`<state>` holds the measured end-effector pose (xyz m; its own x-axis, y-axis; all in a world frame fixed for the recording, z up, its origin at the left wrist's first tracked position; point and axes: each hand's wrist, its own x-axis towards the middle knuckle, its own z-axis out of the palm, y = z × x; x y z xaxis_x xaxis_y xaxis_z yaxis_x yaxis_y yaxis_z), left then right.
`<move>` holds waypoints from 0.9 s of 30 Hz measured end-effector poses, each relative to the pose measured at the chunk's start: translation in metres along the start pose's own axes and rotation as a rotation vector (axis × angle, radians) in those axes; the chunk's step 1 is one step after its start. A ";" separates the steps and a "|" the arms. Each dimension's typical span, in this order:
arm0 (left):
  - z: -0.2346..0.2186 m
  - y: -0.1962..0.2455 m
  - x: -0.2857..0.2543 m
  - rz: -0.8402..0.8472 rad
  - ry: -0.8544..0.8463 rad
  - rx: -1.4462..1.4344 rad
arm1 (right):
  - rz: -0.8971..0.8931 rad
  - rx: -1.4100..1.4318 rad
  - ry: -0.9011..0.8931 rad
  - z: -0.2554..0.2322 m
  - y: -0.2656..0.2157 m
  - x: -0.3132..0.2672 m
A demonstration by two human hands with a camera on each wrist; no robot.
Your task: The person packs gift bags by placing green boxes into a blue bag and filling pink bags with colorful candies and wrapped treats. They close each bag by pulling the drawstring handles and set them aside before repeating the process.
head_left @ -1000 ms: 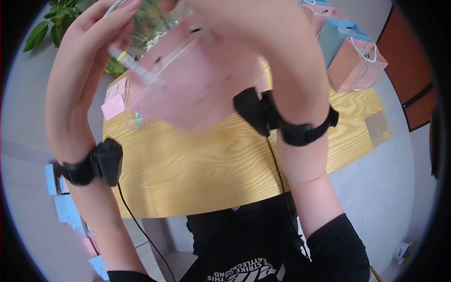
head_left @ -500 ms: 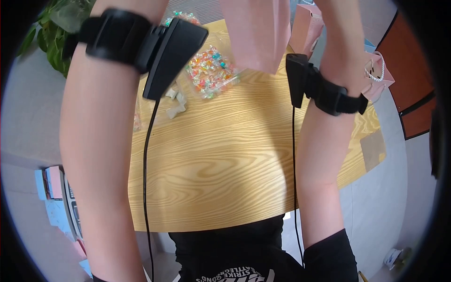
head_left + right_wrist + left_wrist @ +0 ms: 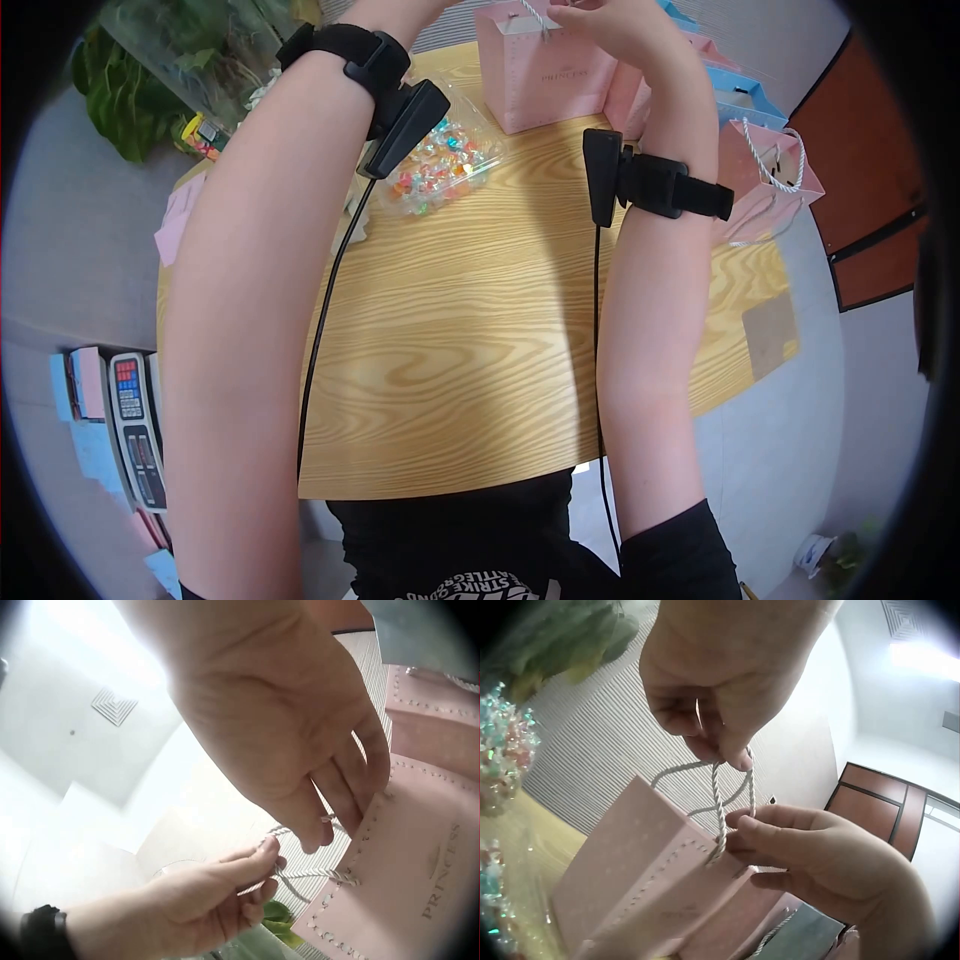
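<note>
A pink paper gift bag printed "PRINCESS" stands upright at the back of the table, with white twisted rope handles rising from its top. Thumb and fingertips of my left hand pinch the top of the rope loop, above the bag's rim; in the head view this hand is mostly cut off by the upper edge. My right hand is at the rim, its thumb and forefinger pinching the rope lower down. In the right wrist view, that right hand covers part of the bag's top edge.
A clear plastic tray of wrapped candies lies left of the bag. More pink bags and a blue bag stand to the right. A glass vase with a plant is at the back left, a keypad device beside the table.
The pink bag was held tilted at the upper left, then moved right, and now stands upright beside the other bags. Both hands went with it and are now at its rope handles.
</note>
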<state>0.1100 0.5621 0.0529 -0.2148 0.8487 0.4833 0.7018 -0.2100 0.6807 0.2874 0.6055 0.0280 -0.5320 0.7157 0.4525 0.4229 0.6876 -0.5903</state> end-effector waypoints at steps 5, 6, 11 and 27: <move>-0.003 -0.011 -0.005 -0.008 0.016 0.035 | -0.146 -0.059 -0.123 -0.004 -0.016 -0.013; -0.004 -0.012 -0.006 -0.057 -0.034 0.008 | -0.138 -0.084 -0.129 0.000 -0.012 -0.008; 0.003 0.006 -0.050 0.049 0.015 0.331 | -0.070 -0.221 -0.096 0.029 -0.005 0.006; -0.038 -0.018 -0.194 0.198 -0.268 0.626 | -0.296 -0.095 0.081 0.014 -0.046 -0.017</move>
<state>0.1131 0.3833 -0.0321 0.0752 0.9307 0.3580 0.9862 -0.1224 0.1110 0.2671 0.5599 0.0380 -0.5837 0.4880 0.6489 0.3276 0.8728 -0.3617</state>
